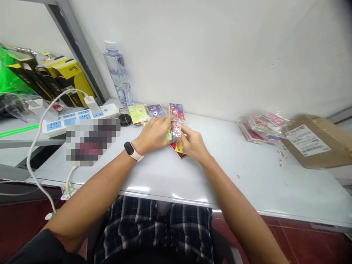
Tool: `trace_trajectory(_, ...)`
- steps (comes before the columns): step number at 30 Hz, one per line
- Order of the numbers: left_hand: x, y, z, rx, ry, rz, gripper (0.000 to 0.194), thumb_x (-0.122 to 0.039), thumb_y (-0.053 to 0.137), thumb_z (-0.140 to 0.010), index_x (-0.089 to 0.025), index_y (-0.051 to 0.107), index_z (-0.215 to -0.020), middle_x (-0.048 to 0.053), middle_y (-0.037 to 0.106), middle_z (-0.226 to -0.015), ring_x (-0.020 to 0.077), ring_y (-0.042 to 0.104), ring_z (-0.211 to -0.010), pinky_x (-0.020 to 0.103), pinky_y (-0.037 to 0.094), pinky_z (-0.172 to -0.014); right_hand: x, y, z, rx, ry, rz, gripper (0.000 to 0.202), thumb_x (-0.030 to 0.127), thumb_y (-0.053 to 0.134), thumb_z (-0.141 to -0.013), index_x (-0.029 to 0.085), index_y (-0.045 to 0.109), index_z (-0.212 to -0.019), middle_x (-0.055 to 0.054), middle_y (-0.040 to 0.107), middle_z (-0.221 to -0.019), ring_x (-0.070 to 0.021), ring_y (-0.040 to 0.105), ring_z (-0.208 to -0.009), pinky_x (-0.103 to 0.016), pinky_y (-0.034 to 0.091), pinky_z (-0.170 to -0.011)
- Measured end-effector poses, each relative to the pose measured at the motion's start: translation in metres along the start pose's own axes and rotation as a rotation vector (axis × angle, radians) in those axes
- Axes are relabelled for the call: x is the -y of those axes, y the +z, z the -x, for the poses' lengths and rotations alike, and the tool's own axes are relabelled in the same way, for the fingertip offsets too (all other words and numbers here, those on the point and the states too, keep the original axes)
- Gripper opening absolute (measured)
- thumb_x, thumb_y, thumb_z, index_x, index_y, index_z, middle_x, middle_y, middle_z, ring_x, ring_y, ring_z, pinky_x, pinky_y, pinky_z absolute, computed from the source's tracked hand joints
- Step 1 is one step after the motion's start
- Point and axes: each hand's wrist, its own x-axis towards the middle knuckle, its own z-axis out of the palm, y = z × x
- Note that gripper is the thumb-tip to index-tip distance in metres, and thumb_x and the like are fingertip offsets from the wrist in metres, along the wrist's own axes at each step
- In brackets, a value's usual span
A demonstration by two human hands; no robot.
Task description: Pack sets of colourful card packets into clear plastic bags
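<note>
Right hand (193,143) pinches clear packet (176,130); grip of left hand (154,135) I cannot tell.
Sudden pull may scatter cards (179,146).

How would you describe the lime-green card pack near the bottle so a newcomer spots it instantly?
On the white table, find the tall clear bottle standing by the wall. Just right of its base, beside the round black object, lies the lime-green pack; its colour sets it apart from the dark purple pack to its right.
</note>
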Motion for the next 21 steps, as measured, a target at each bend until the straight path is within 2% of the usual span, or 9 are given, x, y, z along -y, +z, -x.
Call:
trace_trajectory(4,0.002,0.0,-0.001,-0.039,-0.051,0.01,0.069,-0.041,0.071,-0.09,-0.014,0.049,-0.149,0.018,0.066,-0.146,0.0375,0.066,-0.131,0.049,0.054,-0.107,0.001,-0.003,0.001,-0.098,-0.072,-0.029,0.032,0.048,0.057,-0.1,0.024,0.077,-0.111,-0.007,0.078,-0.105,-0.0228,0.07,-0.078,-0.038,0.054,-0.077)
trace_trajectory(6,0.003,0.0,-0.001,-0.046,-0.059,0.007,0.069,-0.042,0.07,-0.089,-0.015,0.049,-0.149,0.018,0.067,-0.145,0.0377,0.067,-0.129,0.049,0.054,-0.105,0.002,-0.004,0.002,-0.081,-0.099,-0.035,0.03,0.045,0.057,-0.101,0.024,0.077,-0.106,-0.007,0.079,-0.104,-0.0227,0.07,-0.081,-0.037,0.054,-0.079)
trace_trajectory(11,0.006,-0.002,0.0,-0.05,-0.023,0.007,0.069,-0.04,0.069,-0.089,-0.015,0.049,-0.15,0.017,0.066,-0.147,0.0383,0.065,-0.131,0.051,0.053,-0.106,0.004,-0.008,0.002,0.019,-0.194,-0.022,0.031,0.038,0.05,-0.105,0.025,0.078,-0.105,-0.007,0.077,-0.117,-0.0254,0.068,-0.111,-0.038,0.05,-0.1)
trace_trajectory(15,0.006,-0.003,0.0,-0.022,-0.004,-0.005,0.07,-0.035,0.069,-0.087,-0.015,0.048,-0.151,0.018,0.065,-0.148,0.0396,0.064,-0.131,0.054,0.052,-0.107,0.005,-0.01,0.002,0.095,-0.211,0.011,0.031,0.039,0.049,-0.106,0.024,0.076,-0.097,-0.006,0.074,-0.111,-0.0244,0.068,-0.106,-0.038,0.049,-0.098)
trace_trajectory(21,0.008,-0.001,0.0,0.001,0.022,-0.009,0.069,-0.036,0.07,-0.088,-0.016,0.048,-0.151,0.018,0.065,-0.148,0.0386,0.064,-0.132,0.052,0.052,-0.107,0.001,-0.011,0.001,0.118,-0.191,-0.017,0.035,0.045,0.052,-0.105,0.024,0.07,-0.085,-0.004,0.072,-0.103,-0.0229,0.066,-0.097,-0.035,0.049,-0.091)
